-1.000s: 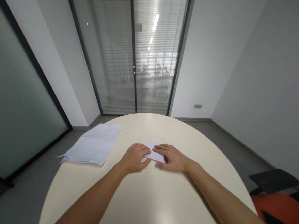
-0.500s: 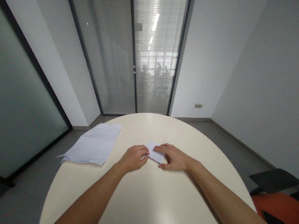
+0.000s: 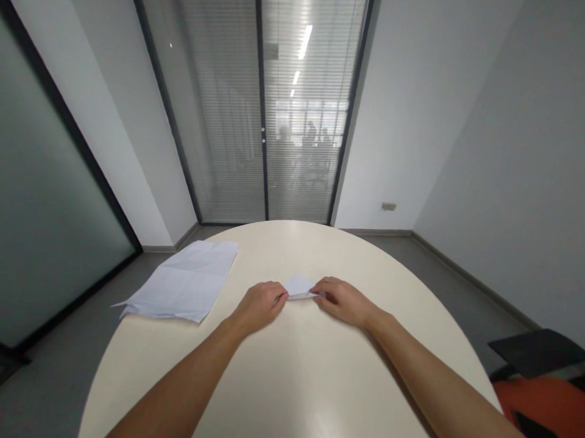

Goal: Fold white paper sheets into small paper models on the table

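Between my hands is a small folded piece of white paper (image 3: 298,286), its far side coming to a point and its near edge running straight across. My left hand (image 3: 262,305) pinches the left end of that edge between thumb and fingers. At the opposite end, my right hand (image 3: 342,300) is closed on the right corner, thumb underneath and toward me. Both ends of the paper are partly hidden by my fingers. It is at the table surface or just above it; I cannot tell which.
A stack of creased white sheets (image 3: 184,280) lies on the left of the round cream table (image 3: 284,393), overhanging its edge. An orange and black chair (image 3: 550,394) stands at the lower right. Beyond the table are a glass partition with blinds (image 3: 226,130) and white walls.
The near corner of the paper has been folded up, leaving a straight near edge. My right hand has closed from a looser spread onto the right end, and my left grip has tightened.
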Demonstrator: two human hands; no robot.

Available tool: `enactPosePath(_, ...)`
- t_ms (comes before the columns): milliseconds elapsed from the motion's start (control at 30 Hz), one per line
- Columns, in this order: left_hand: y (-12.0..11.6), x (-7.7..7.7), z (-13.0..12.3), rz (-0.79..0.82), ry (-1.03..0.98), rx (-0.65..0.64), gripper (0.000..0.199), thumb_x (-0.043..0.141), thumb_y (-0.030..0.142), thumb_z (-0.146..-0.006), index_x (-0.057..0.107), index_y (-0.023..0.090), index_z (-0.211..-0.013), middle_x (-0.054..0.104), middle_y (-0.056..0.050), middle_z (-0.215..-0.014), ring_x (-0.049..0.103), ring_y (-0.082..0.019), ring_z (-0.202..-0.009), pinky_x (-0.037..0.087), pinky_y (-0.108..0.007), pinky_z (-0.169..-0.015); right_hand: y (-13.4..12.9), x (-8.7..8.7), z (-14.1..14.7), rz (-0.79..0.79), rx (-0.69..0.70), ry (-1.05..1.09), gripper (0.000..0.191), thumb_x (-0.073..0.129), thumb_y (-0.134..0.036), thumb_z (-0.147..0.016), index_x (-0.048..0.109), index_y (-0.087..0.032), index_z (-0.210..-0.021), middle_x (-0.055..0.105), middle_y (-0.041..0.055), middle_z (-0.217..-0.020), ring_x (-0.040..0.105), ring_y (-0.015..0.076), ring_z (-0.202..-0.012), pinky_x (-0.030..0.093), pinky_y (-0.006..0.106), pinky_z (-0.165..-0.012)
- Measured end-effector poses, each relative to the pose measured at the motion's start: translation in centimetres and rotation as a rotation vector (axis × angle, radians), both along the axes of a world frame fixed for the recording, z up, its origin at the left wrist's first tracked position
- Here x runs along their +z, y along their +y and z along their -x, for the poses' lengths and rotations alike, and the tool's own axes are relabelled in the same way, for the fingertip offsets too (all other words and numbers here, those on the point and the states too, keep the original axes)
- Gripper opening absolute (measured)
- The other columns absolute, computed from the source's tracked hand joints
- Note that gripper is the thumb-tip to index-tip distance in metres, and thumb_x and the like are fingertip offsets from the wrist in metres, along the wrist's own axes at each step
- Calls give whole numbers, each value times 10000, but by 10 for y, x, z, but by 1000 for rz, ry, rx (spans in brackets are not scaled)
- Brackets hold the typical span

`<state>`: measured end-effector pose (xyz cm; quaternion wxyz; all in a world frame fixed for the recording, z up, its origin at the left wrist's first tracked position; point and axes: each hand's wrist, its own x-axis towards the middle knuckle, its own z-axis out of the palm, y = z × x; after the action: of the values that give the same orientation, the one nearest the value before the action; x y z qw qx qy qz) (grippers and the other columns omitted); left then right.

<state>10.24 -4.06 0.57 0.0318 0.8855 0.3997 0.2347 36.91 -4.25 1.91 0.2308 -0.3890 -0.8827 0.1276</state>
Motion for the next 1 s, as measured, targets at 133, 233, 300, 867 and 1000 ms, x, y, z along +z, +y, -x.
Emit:
enactPosePath(133, 4, -2, 0, 7, -8, 111, 264, 448, 260, -999, 695, 184, -946, 710, -58, -892, 643, -204, -876, 468, -308, -803, 6, -8, 0, 43, -103, 46, 303, 518, -279, -958, 636, -204, -1227, 716, 84, -1050, 660, 207, -915, 503, 326, -827)
enactPosePath(233, 4, -3, -1, 22, -2, 176, 277, 440, 272, -1004, 700, 188, -962, 698, -64, -875, 642, -208, -863, 467, -309, -787, 9, -13, 1, 62, -141, 78, 313, 499, -293, -971, 568, -222, -1268, 715, 65, -1012, 661, 197, -857, 492, 314, -778)
enactPosePath(300, 5, -3, -1, 35, -5, 199, 272, 441, 274, -1004, 698, 194, -967, 693, -60, -869, 642, -207, -861, 467, -304, -778, 9, -14, 3, 60, -148, 98, 317, 485, -284, -975, 520, -234, -1286, 713, 50, -994, 660, 192, -839, 486, 310, -769)
enactPosePath(867, 9, -14, 1, 3, -65, 90, 405, 523, 93, -914, 658, 285, -1243, 604, -28, -1317, 593, -197, -1152, 492, -335, -996, 15, -19, 10, -56, -90, 139, 279, 524, -167, -944, 711, -246, -1135, 658, 75, -1238, 654, 204, -1073, 513, 358, -958)
enactPosePath(1000, 9, -11, 1, -46, 38, 57, 384, 529, 106, -936, 688, 305, -1224, 617, -36, -1314, 597, -212, -1113, 498, -371, -984, 16, -21, 10, -76, -85, 76, 315, 514, -153, -948, 711, -253, -1173, 657, 79, -1241, 645, 218, -1093, 517, 387, -975)
